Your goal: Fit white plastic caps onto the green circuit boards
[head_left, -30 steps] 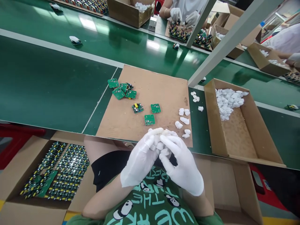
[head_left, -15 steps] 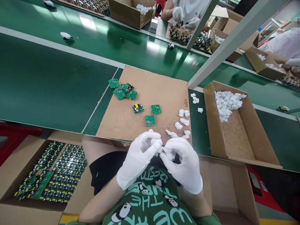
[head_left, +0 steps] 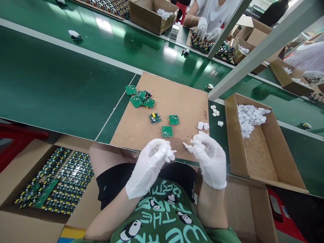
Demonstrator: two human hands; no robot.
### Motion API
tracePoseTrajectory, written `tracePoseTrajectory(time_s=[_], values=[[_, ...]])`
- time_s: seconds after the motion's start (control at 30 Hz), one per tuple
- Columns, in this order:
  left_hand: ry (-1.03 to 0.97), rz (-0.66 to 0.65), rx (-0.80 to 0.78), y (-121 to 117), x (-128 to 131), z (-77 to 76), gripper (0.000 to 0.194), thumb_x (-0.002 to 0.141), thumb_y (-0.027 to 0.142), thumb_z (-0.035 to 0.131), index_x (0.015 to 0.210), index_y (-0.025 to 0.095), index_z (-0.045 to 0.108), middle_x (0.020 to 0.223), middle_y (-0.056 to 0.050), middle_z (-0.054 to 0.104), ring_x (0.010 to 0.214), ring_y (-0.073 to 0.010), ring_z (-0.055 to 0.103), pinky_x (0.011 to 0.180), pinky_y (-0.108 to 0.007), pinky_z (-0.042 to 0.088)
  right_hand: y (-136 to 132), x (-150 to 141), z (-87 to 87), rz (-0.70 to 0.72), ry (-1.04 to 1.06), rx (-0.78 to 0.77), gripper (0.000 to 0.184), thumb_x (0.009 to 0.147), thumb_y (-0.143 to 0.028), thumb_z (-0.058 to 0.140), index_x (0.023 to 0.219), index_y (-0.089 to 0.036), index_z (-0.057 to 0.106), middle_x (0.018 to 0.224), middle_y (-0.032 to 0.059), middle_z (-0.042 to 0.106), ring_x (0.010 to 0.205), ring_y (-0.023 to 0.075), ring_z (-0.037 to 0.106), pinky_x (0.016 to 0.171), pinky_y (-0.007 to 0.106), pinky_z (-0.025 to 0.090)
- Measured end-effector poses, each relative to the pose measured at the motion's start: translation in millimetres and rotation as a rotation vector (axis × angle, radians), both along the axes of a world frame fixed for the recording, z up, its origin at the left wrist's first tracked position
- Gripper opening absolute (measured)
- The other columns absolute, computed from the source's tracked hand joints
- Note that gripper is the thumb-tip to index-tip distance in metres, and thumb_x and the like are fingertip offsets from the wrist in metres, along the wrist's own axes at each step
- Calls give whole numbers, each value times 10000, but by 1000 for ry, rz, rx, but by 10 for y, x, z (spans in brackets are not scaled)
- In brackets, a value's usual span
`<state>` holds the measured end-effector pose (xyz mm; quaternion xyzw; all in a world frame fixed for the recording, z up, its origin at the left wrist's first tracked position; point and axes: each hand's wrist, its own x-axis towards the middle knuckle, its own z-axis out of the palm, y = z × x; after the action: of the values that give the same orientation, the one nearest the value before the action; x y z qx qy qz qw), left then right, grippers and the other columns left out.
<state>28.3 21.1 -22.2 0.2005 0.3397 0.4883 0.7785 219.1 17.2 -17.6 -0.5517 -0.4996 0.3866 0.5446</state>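
Note:
My gloved left hand (head_left: 149,165) pinches a small white crumpled piece (head_left: 170,155) between thumb and fingertips, just over the front edge of the cardboard sheet (head_left: 174,84). My gloved right hand (head_left: 211,158) is apart from it, above the sheet's right front corner, fingers pinched together. It partly covers loose white pieces there, so what it holds, if anything, is hidden. A white piece (head_left: 187,147) shows beside its fingertips. Beyond my hands lie two green circuit boards (head_left: 167,131), face down, and one with its components up (head_left: 155,117). Several more boards (head_left: 136,100) are heaped at the sheet's left.
At right stands an open carton (head_left: 263,152) with white pieces (head_left: 249,116). Small white discs (head_left: 215,110) lie beside it. A grey post (head_left: 235,64) rises behind. A box of boards (head_left: 55,182) sits lower left. A co-worker's gloved hands (head_left: 202,28) work across the green conveyor (head_left: 152,54).
My hands have parted. The right hand moved right and forward over the loose white pieces, while the left stays near its place with the white piece. The view shifted slightly.

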Motion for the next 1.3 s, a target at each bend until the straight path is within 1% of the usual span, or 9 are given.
tracePoseTrajectory(time_s=[0.13,0.27,0.43,0.53,0.63,0.87,1.0,1.13,1.3], values=[[-23,-32,16,18,-48,-10,119,941,301,694,1003,200,703,915,-21,696,889,-136,665,878,-240,537,218,156,-93,-57,-299,-92,365,897,-350,695,1246,-251,650,1196,79,681,954,211,695,784,385,626],[-65,-98,56,33,-46,14,111,935,272,688,964,169,719,1010,-47,676,978,-170,666,940,-261,535,503,268,-197,-70,-860,-66,220,894,-298,624,1096,-239,690,958,63,703,756,215,626,731,408,588],[-6,-58,85,32,10,-16,124,921,267,722,1013,184,724,970,-40,709,906,-151,685,868,-247,564,513,266,-170,-71,-1030,-11,149,843,-311,680,963,-241,734,1239,127,624,1154,357,525,965,548,491],[39,11,75,31,46,-44,212,893,258,757,1090,202,702,1008,-37,744,893,-162,721,837,-271,594,284,140,-12,-33,-912,73,388,930,-350,613,1311,-278,638,1371,122,561,1121,315,569,916,506,532],[174,44,72,35,69,-42,287,850,240,804,1108,200,686,1011,-41,772,908,-162,737,835,-256,602,71,-53,109,295,-591,119,534,949,-303,624,1465,-336,493,1232,73,615,918,209,626,729,354,580],[350,-56,196,28,33,1,88,871,241,762,910,180,712,775,6,735,666,-102,685,669,-187,580,-21,-236,50,363,-23,-51,200,836,-115,665,990,-241,654,911,0,585,725,133,598,619,268,547],[467,131,174,62,-60,28,115,873,259,769,934,196,695,777,13,740,668,-104,702,626,-169,572,-57,-14,24,134,98,-58,115,861,-150,663,922,-236,617,759,-37,564,643,116,558,673,291,567],[535,192,197,98,-108,63,176,853,293,799,970,199,706,798,7,758,660,-106,705,622,-174,584,7,183,-48,-68,-211,-37,282,912,-228,660,1189,-273,632,994,19,642,829,171,675,827,388,617],[559,133,213,78,-74,69,203,844,334,808,957,190,720,855,-8,776,639,-93,697,616,-168,586,270,162,-231,68,-956,57,329,903,-106,595,1200,-237,649,981,60,740,961,277,667,863,454,561]])
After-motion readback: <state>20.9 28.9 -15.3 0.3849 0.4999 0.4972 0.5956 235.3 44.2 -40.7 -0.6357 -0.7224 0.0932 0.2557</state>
